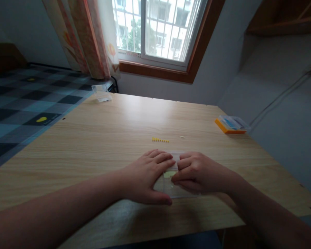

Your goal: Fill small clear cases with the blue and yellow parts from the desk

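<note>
A clear plastic case [182,193] with a pale yellow-green label [169,174] lies on the wooden table, partly covered by both hands. My left hand [150,176] rests along its left side, fingers stretched and thumb apart at the near edge. Over the right part of the case, my right hand [197,171] is closed with finger and thumb pinched; whatever is between the tips is too small to make out. Beyond the hands stands a row of several tiny yellow pieces [160,140]. Right of that row lie a few tiny whitish pieces [182,137].
An orange box with a clear lid [230,125] sits at the table's right edge. At the far left corner stands an open clear plastic box [101,93]. A bed with a checked cover [33,100] borders the table [93,138] on the left; walls and a window lie beyond.
</note>
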Action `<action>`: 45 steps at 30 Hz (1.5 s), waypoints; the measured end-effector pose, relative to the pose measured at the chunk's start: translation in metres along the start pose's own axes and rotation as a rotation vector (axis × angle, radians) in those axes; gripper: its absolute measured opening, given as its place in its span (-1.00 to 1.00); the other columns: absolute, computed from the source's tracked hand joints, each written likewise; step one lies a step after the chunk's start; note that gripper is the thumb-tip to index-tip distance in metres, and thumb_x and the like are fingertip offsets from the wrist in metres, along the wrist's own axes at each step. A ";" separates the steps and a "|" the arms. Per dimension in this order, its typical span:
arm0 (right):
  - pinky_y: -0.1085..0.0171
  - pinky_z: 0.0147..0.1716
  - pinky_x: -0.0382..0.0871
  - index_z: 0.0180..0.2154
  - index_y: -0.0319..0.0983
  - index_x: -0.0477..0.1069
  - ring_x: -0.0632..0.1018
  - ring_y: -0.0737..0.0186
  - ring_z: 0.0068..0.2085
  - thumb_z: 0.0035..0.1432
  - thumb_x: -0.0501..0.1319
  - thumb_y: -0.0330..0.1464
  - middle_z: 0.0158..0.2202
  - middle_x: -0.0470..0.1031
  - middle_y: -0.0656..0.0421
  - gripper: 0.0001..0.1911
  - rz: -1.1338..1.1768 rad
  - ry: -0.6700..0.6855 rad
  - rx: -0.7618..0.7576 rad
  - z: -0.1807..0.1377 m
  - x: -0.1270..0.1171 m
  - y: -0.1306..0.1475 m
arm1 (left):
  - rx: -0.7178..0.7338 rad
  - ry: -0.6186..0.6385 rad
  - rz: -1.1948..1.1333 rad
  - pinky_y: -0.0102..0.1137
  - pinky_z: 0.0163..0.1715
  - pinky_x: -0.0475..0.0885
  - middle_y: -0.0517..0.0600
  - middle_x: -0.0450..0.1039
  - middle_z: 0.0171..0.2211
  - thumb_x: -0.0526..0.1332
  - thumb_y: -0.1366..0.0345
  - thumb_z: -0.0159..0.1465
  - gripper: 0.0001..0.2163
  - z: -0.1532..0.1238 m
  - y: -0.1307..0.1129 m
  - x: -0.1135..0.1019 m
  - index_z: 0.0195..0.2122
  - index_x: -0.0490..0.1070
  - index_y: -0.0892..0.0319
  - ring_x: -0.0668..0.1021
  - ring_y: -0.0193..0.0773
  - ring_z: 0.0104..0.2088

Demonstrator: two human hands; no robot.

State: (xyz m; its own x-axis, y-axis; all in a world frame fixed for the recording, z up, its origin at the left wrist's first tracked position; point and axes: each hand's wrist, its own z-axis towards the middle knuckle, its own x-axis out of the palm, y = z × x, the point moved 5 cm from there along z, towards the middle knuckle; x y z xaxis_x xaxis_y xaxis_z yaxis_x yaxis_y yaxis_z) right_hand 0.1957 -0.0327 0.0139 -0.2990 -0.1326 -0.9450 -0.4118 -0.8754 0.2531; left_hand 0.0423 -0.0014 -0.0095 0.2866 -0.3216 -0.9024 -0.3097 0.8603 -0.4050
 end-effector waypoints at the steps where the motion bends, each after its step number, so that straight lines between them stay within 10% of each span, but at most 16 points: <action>1: 0.25 -0.27 0.18 -0.36 -0.19 0.54 0.35 0.26 -0.33 0.29 0.18 -0.45 -0.44 0.45 0.21 -0.80 0.000 -0.006 0.003 0.000 -0.001 0.000 | 0.003 -0.001 -0.002 0.05 0.33 0.14 0.23 0.34 0.26 0.32 -0.27 0.13 -0.19 0.000 0.000 0.000 0.27 0.34 0.18 0.37 0.21 0.26; 45: 0.30 -0.24 0.20 -0.34 -0.21 0.54 0.38 0.33 -0.32 0.31 0.18 -0.44 -0.35 0.46 0.21 -0.81 0.023 -0.027 0.050 -0.001 0.000 -0.001 | 0.015 -0.012 -0.003 0.04 0.31 0.17 0.25 0.36 0.24 0.36 -0.25 0.12 -0.17 0.001 -0.002 -0.001 0.28 0.33 0.21 0.38 0.22 0.25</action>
State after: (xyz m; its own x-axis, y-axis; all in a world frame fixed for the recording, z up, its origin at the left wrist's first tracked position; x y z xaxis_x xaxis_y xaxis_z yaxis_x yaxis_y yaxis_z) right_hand 0.1969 -0.0321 0.0139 -0.3320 -0.1395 -0.9329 -0.4471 -0.8476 0.2858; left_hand 0.0432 -0.0023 -0.0074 0.2986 -0.3192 -0.8994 -0.2954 0.8652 -0.4051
